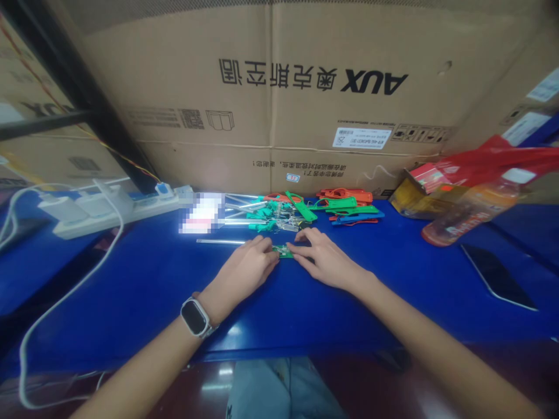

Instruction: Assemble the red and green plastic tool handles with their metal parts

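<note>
1. Nearest: pale blue-grey fabric clothing (262, 387) below the edge of the smooth, glossy blue desk (332, 326).
2. Left wrist: rounded-rectangle smartwatch (195, 317), dark glass face, pale case.
3. Left hand (252, 262): fingers curled, gripping the left end of a small green circuit board with pale components (283, 251), by the look of it. Right hand (318, 256): thumb and fingertips bent in at the right end; can't tell if pinching or only touching.
4. Board sits between the hands, at or just above the desk, mid-span. My read: very light, stiff, not slippery; components and leads fragile. Hold by the edges, keep pressure off the parts.
5. Just beyond the left hand: thin, straight, shiny silver rod (220, 241), lying flat.
6. Right side: black glass slab phone (498, 276); behind it a clear plastic bottle with reddish-brown liquid (474, 212), tilted.
7. Beyond the hands: tangled pile of slim rods with teal plastic ends (262, 224). Right of it, flat orange, green and blue plastic handles (343, 203), stacked loosely.
8. Far left: white plastic power strip (117, 218). Back: brown corrugated cardboard carton (174, 70), matte, print upside down.
</note>
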Demonstrator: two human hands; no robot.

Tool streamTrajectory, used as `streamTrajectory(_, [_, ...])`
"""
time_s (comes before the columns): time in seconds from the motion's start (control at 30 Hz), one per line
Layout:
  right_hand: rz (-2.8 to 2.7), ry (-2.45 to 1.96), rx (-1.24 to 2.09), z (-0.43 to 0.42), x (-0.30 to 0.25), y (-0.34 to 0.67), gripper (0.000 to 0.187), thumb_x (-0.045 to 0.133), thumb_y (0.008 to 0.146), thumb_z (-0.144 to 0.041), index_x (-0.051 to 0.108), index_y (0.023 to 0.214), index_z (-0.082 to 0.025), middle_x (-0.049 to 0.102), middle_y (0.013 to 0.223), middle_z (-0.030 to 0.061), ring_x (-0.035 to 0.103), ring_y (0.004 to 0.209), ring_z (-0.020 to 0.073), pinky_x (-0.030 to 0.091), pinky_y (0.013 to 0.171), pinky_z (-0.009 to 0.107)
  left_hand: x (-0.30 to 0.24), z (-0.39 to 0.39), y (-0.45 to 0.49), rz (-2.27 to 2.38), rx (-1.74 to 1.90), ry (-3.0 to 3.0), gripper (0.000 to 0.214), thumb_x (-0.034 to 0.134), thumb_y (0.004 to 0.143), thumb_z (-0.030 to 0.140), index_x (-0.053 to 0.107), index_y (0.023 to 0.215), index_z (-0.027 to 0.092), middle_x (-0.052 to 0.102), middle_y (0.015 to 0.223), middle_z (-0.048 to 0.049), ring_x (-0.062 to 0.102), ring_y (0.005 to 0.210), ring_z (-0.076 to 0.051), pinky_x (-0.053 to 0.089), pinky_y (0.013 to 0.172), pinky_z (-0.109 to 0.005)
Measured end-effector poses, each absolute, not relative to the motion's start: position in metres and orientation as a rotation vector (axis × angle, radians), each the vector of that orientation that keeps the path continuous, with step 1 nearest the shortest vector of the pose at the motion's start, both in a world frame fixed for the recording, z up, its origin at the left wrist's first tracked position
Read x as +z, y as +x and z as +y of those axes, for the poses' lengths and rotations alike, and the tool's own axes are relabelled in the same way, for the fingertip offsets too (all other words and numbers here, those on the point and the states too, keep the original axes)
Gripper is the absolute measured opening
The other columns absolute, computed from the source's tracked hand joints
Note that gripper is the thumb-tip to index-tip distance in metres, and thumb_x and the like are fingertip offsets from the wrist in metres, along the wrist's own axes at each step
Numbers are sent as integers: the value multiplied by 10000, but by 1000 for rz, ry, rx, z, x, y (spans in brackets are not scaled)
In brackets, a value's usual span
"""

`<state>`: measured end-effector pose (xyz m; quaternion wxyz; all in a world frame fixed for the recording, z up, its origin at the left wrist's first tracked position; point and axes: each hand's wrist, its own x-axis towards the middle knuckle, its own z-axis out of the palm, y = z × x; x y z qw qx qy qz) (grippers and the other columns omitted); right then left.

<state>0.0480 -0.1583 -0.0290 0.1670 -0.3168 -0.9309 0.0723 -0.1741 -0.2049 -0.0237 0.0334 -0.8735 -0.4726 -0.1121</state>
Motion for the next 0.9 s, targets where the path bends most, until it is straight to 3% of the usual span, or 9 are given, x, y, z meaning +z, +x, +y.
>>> streamTrajectory(0.13, [-2710, -942, 171, -165, -32, 49, 390, 442, 1019, -288, 569, 1386, -255, 604, 1351, 119, 500, 1278, 274, 445, 966, 481, -28, -202, -173, -1415, -436, -2622, 191, 542, 966, 271, 661, 1046, 145, 598, 1102, -115, 548, 963, -250, 475, 799, -385])
streamTrajectory(0.23, [-2766, -901, 152, -166, -35, 46, 423, 396, 1026, -223, 511, 1433, -203, 554, 1448, 115, 418, 1403, 268, 415, 1025, 490, -33, -200, -172, -1428, -462, -2647, 295, 537, 975, 287, 585, 1231, 149, 590, 1201, -122, 556, 1041, -258, 481, 855, -401])
streamTrajectory(0.4, [-2797, -847, 181, -165, -40, 43, 505, 358, 1015, -169, 383, 1517, -216, 395, 1564, 94, 254, 1500, 268, 316, 1146, 535, -37, -196, -172, -1478, -430, -2698, 336, 491, 998, 261, 574, 1306, 155, 630, 1088, -97, 579, 975, -231, 488, 872, -391])
streamTrajectory(0.53, [-2741, -862, 344, -166, -45, 44, 643, 346, 1007, -188, 93, 1598, -194, 257, 1621, 115, 208, 1513, 234, 273, 1195, 512, -37, -196, -173, -1479, -440, -2688, 325, 501, 993, 252, 615, 1275, 139, 624, 1060, -105, 580, 972, -228, 493, 864, -378])
streamTrajectory(0.6, [-2676, -872, 462, -166, -45, 46, 737, 362, 1012, -242, -97, 1589, -222, 252, 1623, 106, 216, 1512, 221, 273, 1200, 518, -37, -196, -173, -1458, -430, -2667, 300, 498, 995, 260, 652, 1229, 152, 624, 1061, -105, 582, 961, -228, 493, 845, -379])
streamTrajectory(0.67, [-2587, -904, 556, -164, -42, 48, 778, 369, 1016, -288, -176, 1570, -251, 272, 1615, 92, 250, 1503, 225, 303, 1187, 528, -37, -197, -173, -1437, -403, -2636, 293, 493, 997, 260, 666, 1211, 160, 627, 1057, -104, 583, 937, -226, 491, 825, -381])
streamTrajectory(0.73, [-2488, -972, 561, -161, -38, 52, 717, 362, 1016, -295, -56, 1596, -248, 305, 1602, 97, 324, 1475, 242, 349, 1164, 519, -37, -197, -173, -1438, -369, -2609, 296, 492, 996, 255, 666, 1212, 152, 629, 1045, -106, 583, 912, -226, 492, 810, -381])
streamTrajectory(0.83, [-2442, -1035, 400, -160, -33, 54, 546, 402, 998, -271, 354, 1538, -197, 461, 1517, 125, 450, 1402, 263, 391, 1139, 506, -37, -196, -175, -1458, -379, -2619, 299, 491, 994, 245, 667, 1206, 129, 626, 1050, -115, 581, 920, -232, 500, 820, -380])
streamTrajectory(0.9, [-2524, -1007, 297, -162, -32, 52, 464, 445, 984, -263, 522, 1436, -189, 557, 1437, 126, 471, 1385, 271, 407, 1123, 507, -38, -195, -177, -1459, -437, -2654, 290, 491, 993, 244, 673, 1182, 122, 623, 1057, -116, 580, 942, -232, 507, 847, -381])
